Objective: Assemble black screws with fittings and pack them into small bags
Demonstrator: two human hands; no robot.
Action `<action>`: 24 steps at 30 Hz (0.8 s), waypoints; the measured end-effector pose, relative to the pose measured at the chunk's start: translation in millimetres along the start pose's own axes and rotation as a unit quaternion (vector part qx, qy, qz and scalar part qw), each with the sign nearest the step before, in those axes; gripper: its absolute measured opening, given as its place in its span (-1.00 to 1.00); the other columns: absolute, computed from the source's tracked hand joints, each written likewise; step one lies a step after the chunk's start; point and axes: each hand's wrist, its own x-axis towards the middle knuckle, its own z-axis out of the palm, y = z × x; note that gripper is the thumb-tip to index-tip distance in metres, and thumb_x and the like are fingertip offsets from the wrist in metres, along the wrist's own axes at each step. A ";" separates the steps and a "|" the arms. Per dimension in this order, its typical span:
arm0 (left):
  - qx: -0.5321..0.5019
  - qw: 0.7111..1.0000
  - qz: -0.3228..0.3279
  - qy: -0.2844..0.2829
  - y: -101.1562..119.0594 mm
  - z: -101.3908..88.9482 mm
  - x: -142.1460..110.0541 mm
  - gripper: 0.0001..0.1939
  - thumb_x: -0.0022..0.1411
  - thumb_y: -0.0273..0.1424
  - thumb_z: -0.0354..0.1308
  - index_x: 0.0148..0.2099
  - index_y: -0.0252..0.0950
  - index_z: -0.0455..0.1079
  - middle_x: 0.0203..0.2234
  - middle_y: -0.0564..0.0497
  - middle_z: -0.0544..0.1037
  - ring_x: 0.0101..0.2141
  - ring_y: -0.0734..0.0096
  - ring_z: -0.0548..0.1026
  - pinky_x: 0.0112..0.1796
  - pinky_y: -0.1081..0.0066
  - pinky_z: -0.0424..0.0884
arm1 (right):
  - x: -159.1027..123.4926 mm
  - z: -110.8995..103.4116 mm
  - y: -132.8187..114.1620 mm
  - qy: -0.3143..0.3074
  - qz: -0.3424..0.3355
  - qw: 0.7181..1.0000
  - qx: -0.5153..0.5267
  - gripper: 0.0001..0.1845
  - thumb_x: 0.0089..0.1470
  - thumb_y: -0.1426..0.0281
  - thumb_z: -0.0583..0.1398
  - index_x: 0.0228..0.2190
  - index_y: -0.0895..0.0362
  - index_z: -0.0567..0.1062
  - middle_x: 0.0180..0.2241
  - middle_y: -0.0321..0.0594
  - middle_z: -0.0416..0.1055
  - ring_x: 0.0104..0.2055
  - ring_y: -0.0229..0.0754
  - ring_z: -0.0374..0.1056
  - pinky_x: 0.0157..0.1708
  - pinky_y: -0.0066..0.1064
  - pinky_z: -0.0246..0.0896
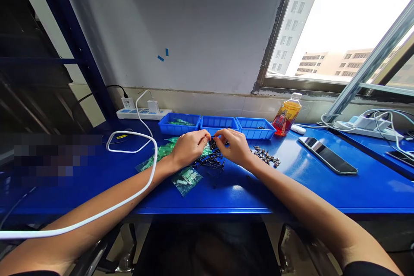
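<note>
- Screws, dark and slender as far as they can be made out, lie loose in a heap on the bench, under and just in front of the two hands.
- The left hand has thumb and fingertips drawn together above the heap; anything pinched there is too small to tell.
- The right hand meets it almost tip to tip, its thumb and forefinger likewise closed in; its hold is equally unclear.
- Already bagged: green pieces in clear packets beside the left hand, with one small bag nearer the bench's front edge.
- Already in trays: some green pieces in the left tray and a few small dark ones in the right tray. What the middle tray holds cannot be told.
- Still outside any tray or bag: the screws and the shiny metal pieces beside the right hand. Much therefore looks unfinished, though no count is possible.
</note>
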 end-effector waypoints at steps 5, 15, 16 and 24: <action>-0.004 1.000 -0.018 0.019 -0.5 1.7 0.3 -0.77 0.21 -0.27 -0.04 -0.23 -0.28 0.37 -0.48 0.03 0.52 -0.43 0.33 0.48 -0.41 0.42 0.26 | -0.2 0.4 0.1 0.003 0.018 1.000 -0.012 -0.88 0.05 0.45 0.12 -0.47 0.13 0.44 -0.66 -0.34 0.38 -0.60 -0.34 0.28 -0.52 -0.53 0.14; -0.021 0.999 0.000 0.049 -1.3 2.0 0.8 -0.89 0.20 -0.36 -0.01 -0.29 -0.26 0.30 -0.50 0.06 0.49 -0.44 0.38 0.47 -0.44 0.45 0.27 | -0.9 0.8 0.3 -0.007 0.023 1.000 -0.016 -0.86 0.07 0.41 0.13 -0.49 0.14 0.45 -0.66 -0.33 0.37 -0.60 -0.33 0.28 -0.53 -0.53 0.12; -0.018 0.999 0.000 0.048 -1.3 1.8 0.8 -0.88 0.20 -0.36 -0.02 -0.29 -0.26 0.31 -0.50 0.06 0.50 -0.44 0.38 0.47 -0.44 0.45 0.27 | -0.8 0.8 0.1 -0.006 0.022 1.000 -0.015 -0.86 0.07 0.41 0.13 -0.49 0.14 0.45 -0.66 -0.33 0.38 -0.60 -0.33 0.28 -0.52 -0.53 0.12; 0.008 0.999 -0.002 0.037 -2.1 1.9 0.5 -0.80 0.25 -0.33 -0.08 -0.30 -0.27 0.33 -0.49 0.03 0.51 -0.42 0.33 0.47 -0.40 0.41 0.27 | -0.3 -0.1 -0.1 -0.021 0.027 0.999 -0.007 -0.89 0.05 0.45 0.12 -0.45 0.12 0.45 -0.64 -0.35 0.39 -0.58 -0.33 0.28 -0.50 -0.52 0.14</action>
